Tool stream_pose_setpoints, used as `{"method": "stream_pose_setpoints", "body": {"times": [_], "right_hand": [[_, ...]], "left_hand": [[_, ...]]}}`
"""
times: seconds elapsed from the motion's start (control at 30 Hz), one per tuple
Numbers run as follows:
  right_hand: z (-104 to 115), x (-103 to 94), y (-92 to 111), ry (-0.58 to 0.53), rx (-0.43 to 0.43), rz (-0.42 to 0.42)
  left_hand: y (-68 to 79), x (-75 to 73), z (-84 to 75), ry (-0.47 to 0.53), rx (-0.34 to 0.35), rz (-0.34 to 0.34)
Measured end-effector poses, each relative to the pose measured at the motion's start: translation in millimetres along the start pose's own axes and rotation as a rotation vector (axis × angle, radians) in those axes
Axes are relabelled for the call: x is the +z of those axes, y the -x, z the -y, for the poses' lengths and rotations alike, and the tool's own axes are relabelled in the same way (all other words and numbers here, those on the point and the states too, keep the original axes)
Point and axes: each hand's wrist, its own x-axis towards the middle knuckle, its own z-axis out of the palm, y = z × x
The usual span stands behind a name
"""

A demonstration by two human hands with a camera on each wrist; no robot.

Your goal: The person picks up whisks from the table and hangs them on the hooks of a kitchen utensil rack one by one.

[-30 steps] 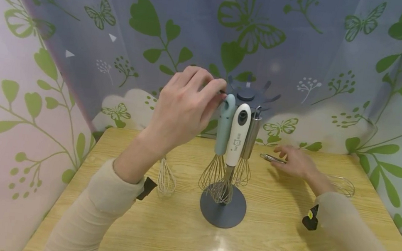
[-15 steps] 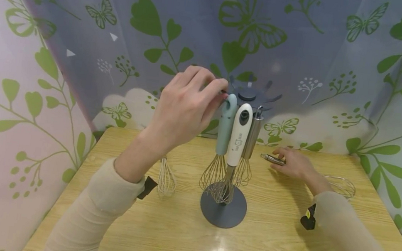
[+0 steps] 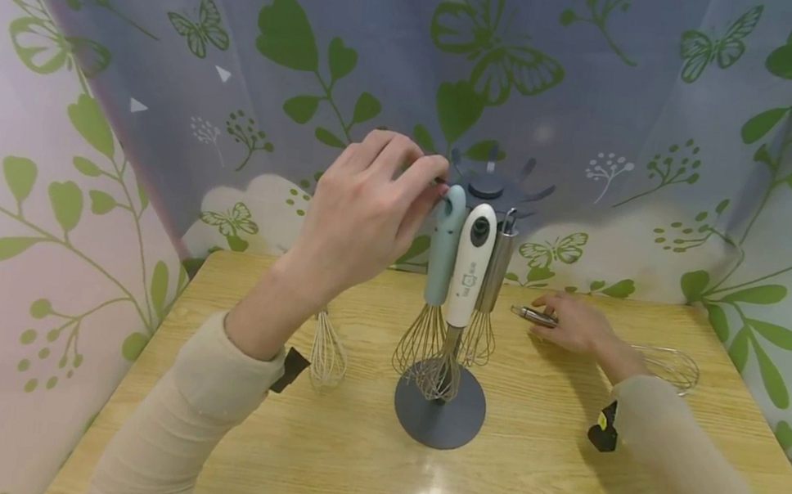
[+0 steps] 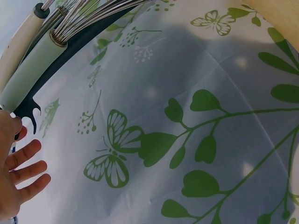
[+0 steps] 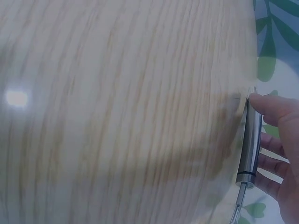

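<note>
At the top of a dark rack, my left hand [image 3: 360, 201] pinches the looped handle end of a teal whisk [image 3: 442, 257] between thumb and forefinger. The left wrist view shows its other fingers spread apart, beside a curved hook [image 4: 32, 114] of the rack. A white-handled whisk [image 3: 470, 277] and a steel-handled whisk [image 3: 497, 268] hang beside the teal one, wires downward. Low over the table's back right, my right hand [image 3: 579, 323] holds another steel whisk by its handle [image 5: 251, 140], thumb near the handle's end. Its wire loops [image 3: 678, 368] show beyond the wrist.
The rack's round base [image 3: 436, 429] stands mid-table [image 3: 309, 467]. Another whisk [image 3: 329, 350] is at the left, partly hidden behind my left forearm. Several more hooks fan out from the rack's top [image 3: 487, 184]. A patterned curtain [image 3: 391, 49] borders the table's back edge.
My right hand has shifted slightly left, nearer the end of the steel handle, and less of the handle shows. The left hand and the hanging whisks have stayed almost still.
</note>
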Motion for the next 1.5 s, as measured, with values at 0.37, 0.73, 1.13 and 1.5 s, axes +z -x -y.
{"method": "stream_pose_setpoints", "body": {"times": [0.37, 0.73, 1.13, 1.5], "right_hand": [[4, 2.9, 2, 0.001, -0.019, 0.008], [7, 6.3, 4, -0.001, -0.015, 0.035], [10, 6.6, 7, -0.008, -0.03, 0.039], [15, 0.0, 11, -0.017, -0.049, 0.016]], "left_hand": [[0.7, -0.1, -0.2, -0.003, 0.005, -0.014], [0.9, 0.5, -0.6, -0.003, 0.008, -0.013], [2.1, 0.9, -0.7, 0.003, 0.005, -0.009], [1.3, 0.7, -0.1, 0.009, 0.005, -0.015]]}}
